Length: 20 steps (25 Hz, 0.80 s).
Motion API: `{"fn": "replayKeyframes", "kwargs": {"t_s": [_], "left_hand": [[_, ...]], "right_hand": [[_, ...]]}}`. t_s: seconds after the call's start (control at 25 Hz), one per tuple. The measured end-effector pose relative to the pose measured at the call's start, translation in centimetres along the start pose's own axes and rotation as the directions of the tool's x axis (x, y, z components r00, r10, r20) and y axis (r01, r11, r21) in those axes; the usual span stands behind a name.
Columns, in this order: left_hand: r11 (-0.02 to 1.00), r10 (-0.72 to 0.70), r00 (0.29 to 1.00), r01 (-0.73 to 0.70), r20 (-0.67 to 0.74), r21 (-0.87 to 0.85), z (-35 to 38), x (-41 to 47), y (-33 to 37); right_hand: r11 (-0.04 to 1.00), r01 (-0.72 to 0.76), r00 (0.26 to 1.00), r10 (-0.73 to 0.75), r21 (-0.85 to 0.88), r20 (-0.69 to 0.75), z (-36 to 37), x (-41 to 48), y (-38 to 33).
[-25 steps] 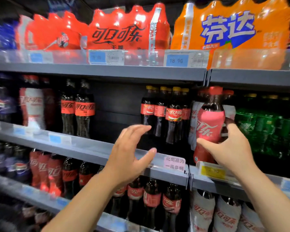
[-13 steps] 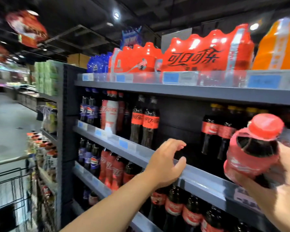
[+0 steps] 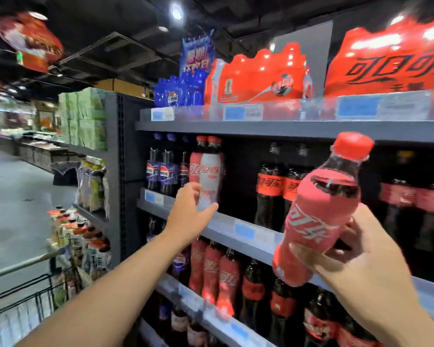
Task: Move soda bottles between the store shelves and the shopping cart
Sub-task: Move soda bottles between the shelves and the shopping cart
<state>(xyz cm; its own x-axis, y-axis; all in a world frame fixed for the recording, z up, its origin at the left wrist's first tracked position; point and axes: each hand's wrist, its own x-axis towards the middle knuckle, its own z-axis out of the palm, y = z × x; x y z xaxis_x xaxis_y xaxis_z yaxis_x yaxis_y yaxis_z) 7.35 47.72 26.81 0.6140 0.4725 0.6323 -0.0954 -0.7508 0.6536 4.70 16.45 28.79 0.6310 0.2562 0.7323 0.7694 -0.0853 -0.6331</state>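
Head-height, near, oblique to shelves

Two hands, one held bottle, one cart

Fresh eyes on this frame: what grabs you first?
The red-capped cola bottle, tilted and gripped by the right hand in the right foreground, off the shelves. Next, the left hand, fingers spread and holding nothing, stretched toward the middle shelf near a red-and-white bottle. Bright red multipacks line the top shelf, and the shopping cart peeks in at the lower left.
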Motion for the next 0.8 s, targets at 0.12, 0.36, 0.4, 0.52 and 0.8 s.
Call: {"fn": "replayKeyframes", "kwargs": {"t_s": [0.12, 0.36, 0.4, 0.52, 0.8], "left_hand": [[0.999, -0.030, 0.999, 0.030, 0.011, 0.026, 0.0, 4.3, -3.1], [0.995, 0.016, 0.997, -0.023, 0.073, 0.098, 2.9, 8.9, -5.7], [0.990, 0.023, 0.998, -0.030, 0.050, 0.136, 3.6, 9.0, -5.6], [0.986, 0.005, 0.999, 0.000, -0.032, 0.168, 5.0, 9.1, -5.0], [0.993, 0.111, 0.989, -0.113, -0.094, -0.025, 4.6, 8.4, -5.1]], "right_hand": [[0.999, -0.039, 0.999, 0.039, 0.021, -0.008, 5.6, 0.9, 0.8], [0.992, -0.120, 0.993, 0.120, -0.029, -0.011, 11.3, 1.4, 2.2], [0.990, -0.131, 0.991, 0.130, -0.054, -0.011, 11.5, 1.3, 2.4], [0.984, -0.135, 0.991, 0.134, -0.116, -0.018, 11.6, 1.0, 3.3], [0.992, -0.116, 0.992, 0.112, -0.058, -0.058, 11.0, 1.3, 2.4]]}}
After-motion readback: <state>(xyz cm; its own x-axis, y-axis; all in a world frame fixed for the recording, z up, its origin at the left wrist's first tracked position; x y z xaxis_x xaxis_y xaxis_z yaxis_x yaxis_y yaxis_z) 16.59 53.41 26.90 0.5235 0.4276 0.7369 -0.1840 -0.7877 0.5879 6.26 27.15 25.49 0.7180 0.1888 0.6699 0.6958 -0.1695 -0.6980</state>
